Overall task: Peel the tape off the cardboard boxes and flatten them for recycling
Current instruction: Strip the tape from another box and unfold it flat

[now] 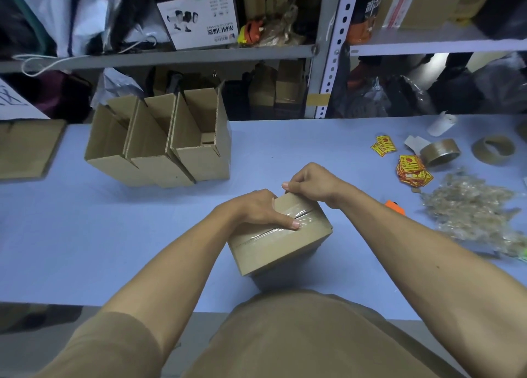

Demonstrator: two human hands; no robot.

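Close to the near edge of the blue tabletop (pixel 85 235) sits a small taped box (pixel 281 235) — the left hand (pixel 256 210) presses on top with a fingertip on the clear tape (pixel 296 216), while the right hand (pixel 309 182) pinches the tape end at the box's far edge, so peeling looks just begun. Next comes a slow pull along the seam, I think, with the box held down. Three open boxes (pixel 159 140) wait toward the far left, a heap of peeled tape (pixel 473 209) and tape rolls (pixel 440 151) lie at the right edge — full shelves (pixel 171 55) stand behind.
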